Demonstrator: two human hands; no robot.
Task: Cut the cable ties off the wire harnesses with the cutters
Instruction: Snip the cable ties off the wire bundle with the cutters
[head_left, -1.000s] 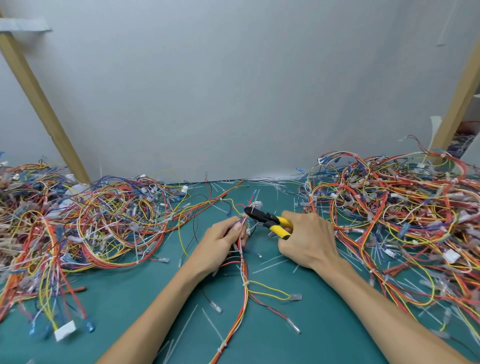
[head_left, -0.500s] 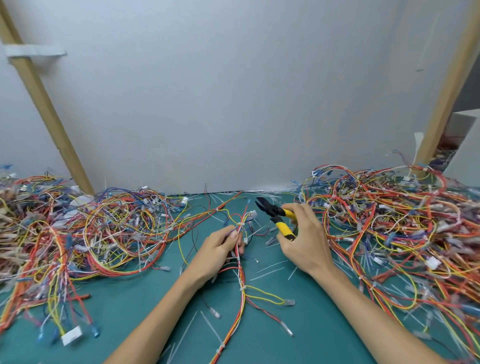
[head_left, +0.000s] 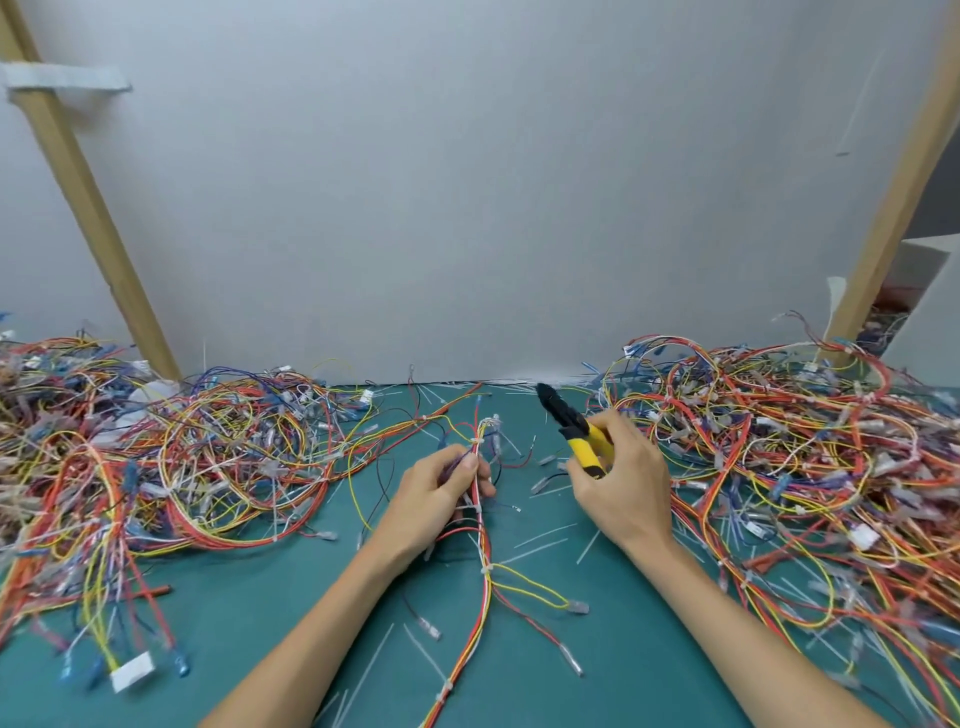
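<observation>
left hand (head_left: 441, 493) — fingers (head_left: 464, 466) curled round thin red-yellow wire harness (head_left: 485, 551) | right hand (head_left: 623, 483) grips yellow-handled cutters (head_left: 571, 426) — black jaws possibly parted | matte teal table (head_left: 260, 623)

Single head-worn wide-angle view: looks forward and down from close above the green mat (head_left: 249, 649), which fills the lower frame; the white wall (head_left: 493, 208) behind fills the upper half.
</observation>
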